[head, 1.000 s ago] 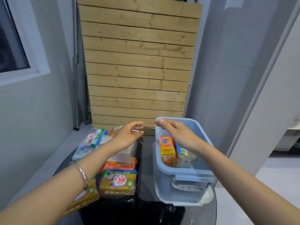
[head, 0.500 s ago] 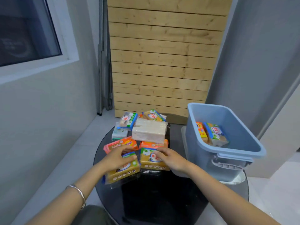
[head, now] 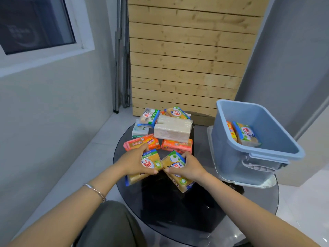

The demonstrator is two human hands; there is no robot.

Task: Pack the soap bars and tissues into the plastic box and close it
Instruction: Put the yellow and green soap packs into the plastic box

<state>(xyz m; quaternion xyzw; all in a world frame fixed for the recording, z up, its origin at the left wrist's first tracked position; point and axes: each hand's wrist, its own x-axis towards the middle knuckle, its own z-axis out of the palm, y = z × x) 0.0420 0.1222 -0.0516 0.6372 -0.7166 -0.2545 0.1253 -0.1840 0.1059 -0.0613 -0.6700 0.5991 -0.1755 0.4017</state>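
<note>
So the left hand [head: 132, 162] was gripping one yellow soap bar [head: 153, 164] and the right hand [head: 190, 166] a second soap bar [head: 181, 181], corners nearly touching over the dark tabletop [head: 178, 207]. The tissue pack [head: 172, 130] sat on orange packs [head: 177, 145] just behind. The open blue box [head: 231, 157] stood to the right with two bars [head: 246, 133] inside.

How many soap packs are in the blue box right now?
2: an orange pack by the left wall of the box, a yellow pack right of it. More may be hidden behind the near wall.
</note>
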